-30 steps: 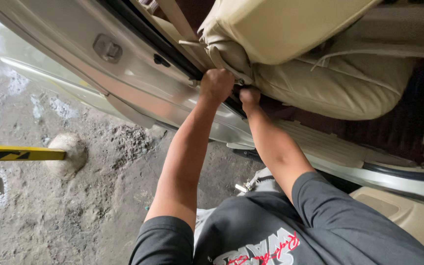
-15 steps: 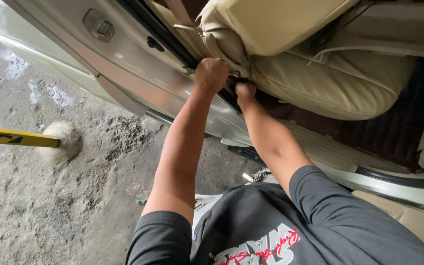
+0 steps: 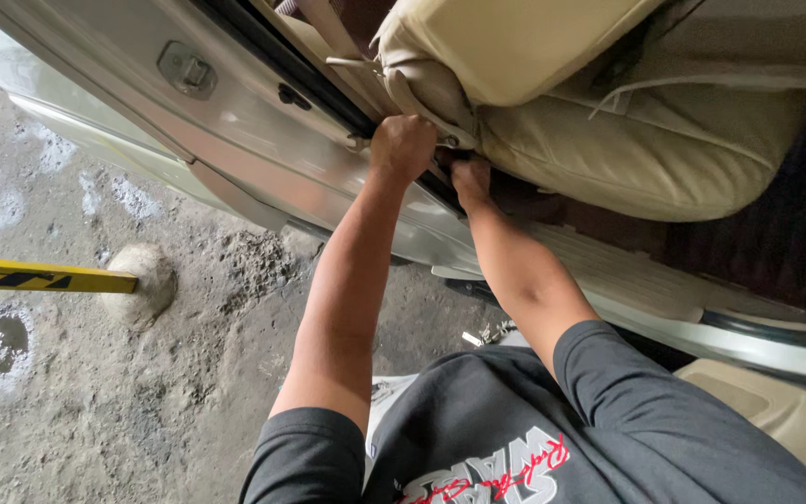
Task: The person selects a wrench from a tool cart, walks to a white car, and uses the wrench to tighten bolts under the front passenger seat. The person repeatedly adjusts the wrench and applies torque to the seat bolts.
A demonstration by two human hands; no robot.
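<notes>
Beside the gritty concrete floor [image 3: 95, 411], the left hand [image 3: 403, 147] closed in a fist at the beige car seat's [image 3: 646, 149] lower corner, nearer than the right hand [image 3: 470, 177], whose grip stayed hidden beneath.

left hand [image 3: 405, 145]: closed in a fist at the base of the beige car seat [image 3: 646, 140], against the door sill [image 3: 328, 201]
right hand [image 3: 471, 177]: just beside it, fingers tucked under the seat's edge
floor: rough concrete [image 3: 95, 401], with a yellow bar [image 3: 39, 275] meeting a round stone [image 3: 142, 283]
</notes>
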